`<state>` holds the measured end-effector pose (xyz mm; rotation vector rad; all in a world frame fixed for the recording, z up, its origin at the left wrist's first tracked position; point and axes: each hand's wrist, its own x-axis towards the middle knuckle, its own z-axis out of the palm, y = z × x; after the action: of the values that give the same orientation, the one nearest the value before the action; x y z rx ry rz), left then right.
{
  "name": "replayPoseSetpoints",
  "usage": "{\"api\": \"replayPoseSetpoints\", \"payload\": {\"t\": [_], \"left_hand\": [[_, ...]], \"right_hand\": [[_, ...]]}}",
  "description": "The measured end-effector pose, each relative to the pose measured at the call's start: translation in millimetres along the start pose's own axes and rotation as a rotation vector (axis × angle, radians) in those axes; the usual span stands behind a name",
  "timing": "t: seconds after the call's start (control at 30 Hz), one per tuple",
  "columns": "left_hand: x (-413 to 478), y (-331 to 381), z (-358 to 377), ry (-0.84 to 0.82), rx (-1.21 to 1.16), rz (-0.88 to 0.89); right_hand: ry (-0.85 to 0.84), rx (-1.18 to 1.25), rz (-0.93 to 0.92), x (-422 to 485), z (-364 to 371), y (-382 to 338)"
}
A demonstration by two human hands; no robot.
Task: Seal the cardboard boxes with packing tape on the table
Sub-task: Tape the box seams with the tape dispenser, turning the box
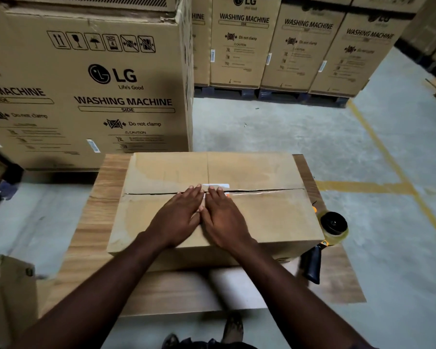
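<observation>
1. Concrete floor [275, 137] filled the warehouse bay, with open walking room beyond the far and right edges of the table. A yellow floor line [393, 167] ran diagonally across the right side.
2. One tall washing-machine carton [98, 84] stood on the left, just behind the table's far-left corner. A row of similar cartons [307, 46] stood on dark pallets [282, 93] along the back, well apart from the table.
3. The wood-grain table [93, 222] sat at centre. Bare strips of its top showed along the left edge and the near edge.
4. The cardboard box [275, 217] lay flat on the table and covered most of its top. Its right edge stood near the table's right edge. Its top flaps met along a centre seam [262, 190] running left to right. A glossy strip showed on the seam to the right of the hands. A dark gap showed to their left.
5. A smaller brown carton [8, 285] stood at the lower left, beside the table's near-left corner.
6. The left hand [179, 220] lay palm down on the box top, fingers straight and close together, fingertips at the seam.
7. The right hand [224, 220] lay in the same flat posture just beside it, the inner edges of both hands touching.
8. The tape dispenser [332, 227] rested on the table just beside the box's near-right corner, its black handle pointing toward the person.
9. A white label [219, 185] lay across the seam at the fingertips.
</observation>
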<state>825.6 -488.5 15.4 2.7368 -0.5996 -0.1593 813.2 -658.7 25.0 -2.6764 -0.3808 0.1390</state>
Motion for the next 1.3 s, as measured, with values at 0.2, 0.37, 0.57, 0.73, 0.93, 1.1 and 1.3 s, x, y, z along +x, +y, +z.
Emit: {"api": "replayPoseSetpoints", "payload": {"t": [0.2,0.37,0.57,0.73,0.93,1.1,1.3], "left_hand": [[-50.2,-82.0,-28.9,0.102,-0.013,-0.164],[-57.2,-91.9,-31.0,0.234,-0.145,-0.241],[-55.9,-92.4,-27.6,0.331,-0.248,-0.226],[-64.4,-99.4,-30.0,0.505,-0.415,-0.285],[-67.5,-103.5,-24.8,0.537,-0.685,-0.499],[-66.6,-106.8,-21.1,0.459,-0.886,-0.546],[-67.5,-107.8,-15.8,0.373,-0.965,-0.549]], "right_hand": [[0.093,-0.015,0.127,-11.2,-20.4,51.0],[0.189,-0.036,0.297,-7.2,-24.1,38.6],[-0.065,-0.048,-0.023,17.2,27.7,-71.0],[-0.045,-0.099,-0.033,8.8,37.8,-70.4],[0.112,-0.102,0.255,7.7,22.0,-43.0],[0.063,-0.158,0.424,15.8,41.3,-84.4],[-0.052,-0.149,0.241,25.3,68.5,-151.0]]}}
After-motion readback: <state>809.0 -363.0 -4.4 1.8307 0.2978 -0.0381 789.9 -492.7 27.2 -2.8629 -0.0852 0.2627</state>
